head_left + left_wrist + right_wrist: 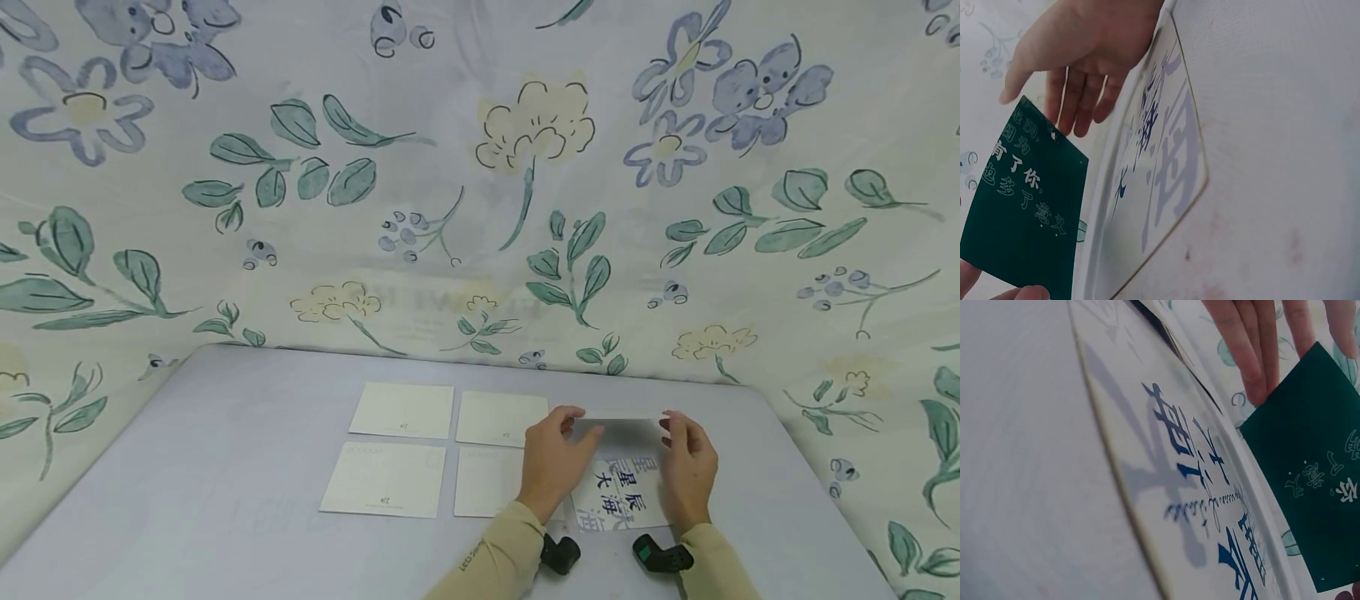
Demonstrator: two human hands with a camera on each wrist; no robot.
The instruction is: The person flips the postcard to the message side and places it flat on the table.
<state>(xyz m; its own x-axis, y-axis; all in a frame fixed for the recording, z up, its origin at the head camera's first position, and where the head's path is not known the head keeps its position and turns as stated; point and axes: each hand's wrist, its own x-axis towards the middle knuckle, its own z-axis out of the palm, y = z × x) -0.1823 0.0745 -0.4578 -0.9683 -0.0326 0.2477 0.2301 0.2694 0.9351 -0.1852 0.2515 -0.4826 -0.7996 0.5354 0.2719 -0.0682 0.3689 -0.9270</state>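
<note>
Both hands hold a dark green postcard [1029, 200] with pale lettering up off the table. My left hand [553, 458] grips one end of it between thumb and fingers. At the other end, my right hand [688, 467] has its fingertips on the card's edges. In the head view this card is tilted almost edge-on. Below it on the table lies a white postcard [619, 496] printed with large blue characters. To the left, a white postcard [487, 483] lies face down, partly covered by the left forearm.
More white postcards lie blank side up in two rows: one back left [402, 410], one front left [382, 479], one back right [501, 417]. Black wrist devices [561, 554] sit at both cuffs. A flower-printed cloth [450, 208] hangs behind the white table [225, 467].
</note>
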